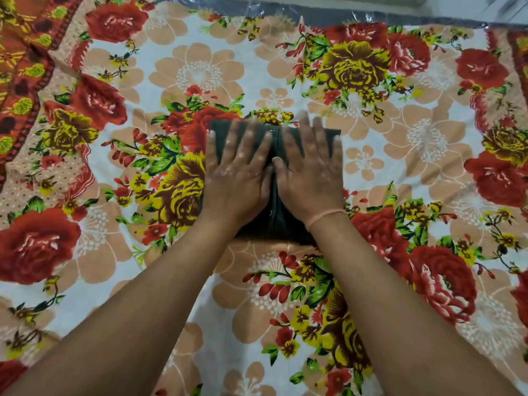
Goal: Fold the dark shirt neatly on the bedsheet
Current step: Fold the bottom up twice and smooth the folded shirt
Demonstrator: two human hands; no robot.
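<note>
The dark shirt (273, 227) lies as a small folded rectangle in the middle of the floral bedsheet (200, 72). Both my hands cover most of it. My left hand (238, 170) lies flat on its left half, fingers spread and pointing away from me. My right hand (310, 167) lies flat on its right half, thumb touching the left hand's edge; a thin pink band circles that wrist. Between the hands a strip of the shirt with small buttons shows. Neither hand grips the cloth.
The bedsheet spreads wide on all sides, printed with red and yellow flowers. Its red patterned border runs along the far left (20, 70). A strip of clear plastic over a dark surface (328, 12) edges the sheet at the top.
</note>
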